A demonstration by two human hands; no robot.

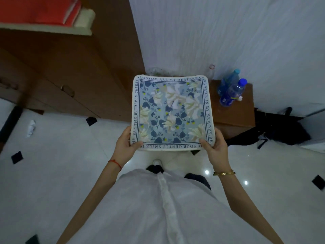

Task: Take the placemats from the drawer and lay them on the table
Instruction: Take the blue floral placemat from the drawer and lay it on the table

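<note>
Placemat: held flat in front of the body, above the floor, between both hands at its near edge.
Left hand: grips near-left corner, thumb on top, fingers hidden under.
Right hand: grips near-right corner, thumb on top.
Orientation: floral face up, nearly square, no clear long axis; far edge toward wall.
Nearby: bottles on low wooden stand, just right.

A glossy white tiled floor carries scattered dark square pieces and a crumpled white scrap, while a low brown wooden stand against the wall bears two blue-capped plastic bottles.
</note>
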